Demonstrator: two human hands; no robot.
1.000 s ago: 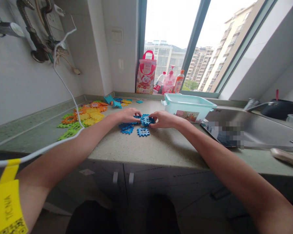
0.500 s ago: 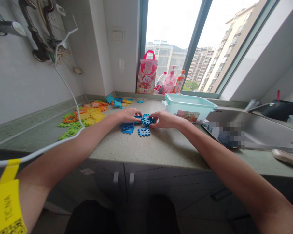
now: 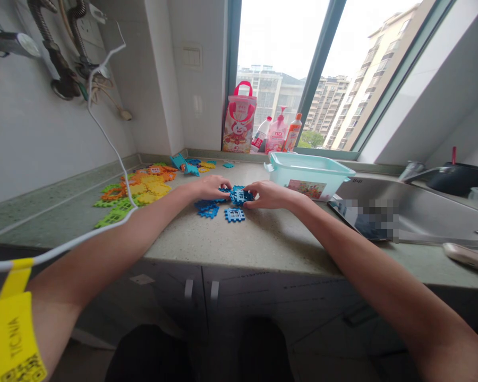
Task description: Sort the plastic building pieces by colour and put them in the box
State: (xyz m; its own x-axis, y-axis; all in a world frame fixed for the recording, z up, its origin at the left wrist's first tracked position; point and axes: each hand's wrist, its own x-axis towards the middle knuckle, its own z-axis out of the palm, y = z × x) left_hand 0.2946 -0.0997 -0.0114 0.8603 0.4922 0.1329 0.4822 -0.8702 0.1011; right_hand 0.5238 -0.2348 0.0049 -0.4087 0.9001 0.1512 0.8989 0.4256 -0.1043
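Observation:
Blue interlocking building tiles lie at the middle of the counter. My right hand is closed on the right edge of a small stack of blue tiles, thumb in front and fingers behind. To its left, my left hand has its fingers closed round another blue tile, close to the stack; part of that tile is hidden by the fingers. Just in front lies a single lighter blue window-shaped tile. More dark blue tiles rest flat under and before my left hand.
Green, orange and yellow tiles are heaped at the left, with turquoise pieces behind. A white cable crosses my left forearm. A mint plastic tub stands behind my right hand, near the sink and a dark tablet. Bottles line the sill.

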